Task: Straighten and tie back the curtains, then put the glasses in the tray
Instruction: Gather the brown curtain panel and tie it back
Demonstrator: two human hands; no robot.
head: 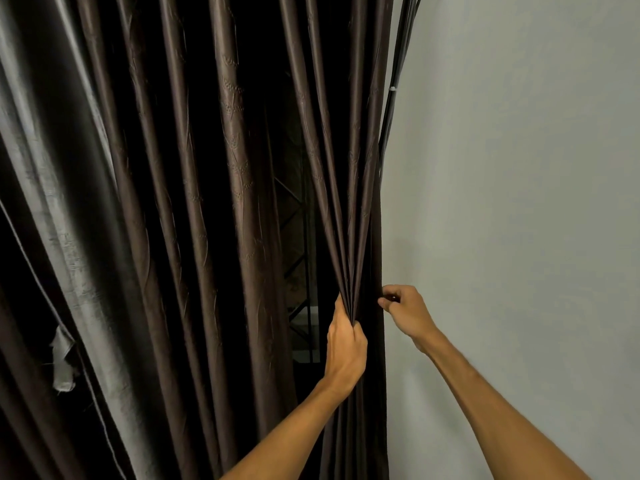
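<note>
A dark brown curtain (221, 188) with a faint leaf pattern hangs in long vertical folds across most of the view, ending on the right against a pale grey wall (519, 202). The left hand (346, 348) is closed in a tight grip around a gathered bunch of the curtain's rightmost pleats, so the folds above it fan out upward from the fist. The right hand (405, 310) is just beside it, at the curtain's outer edge where fabric meets wall, its thumb and forefinger in a narrow pinching grip on the edge or on something small there; which of the two cannot be told. Between the pleats a dark gap shows black metal bars (298, 271) behind the curtain. Thin black cables (398, 64) run down the wall along the curtain's upper right edge, bound by a white tie (393, 88). A frayed grey strip of cloth (62, 362) hangs at the left.
</note>
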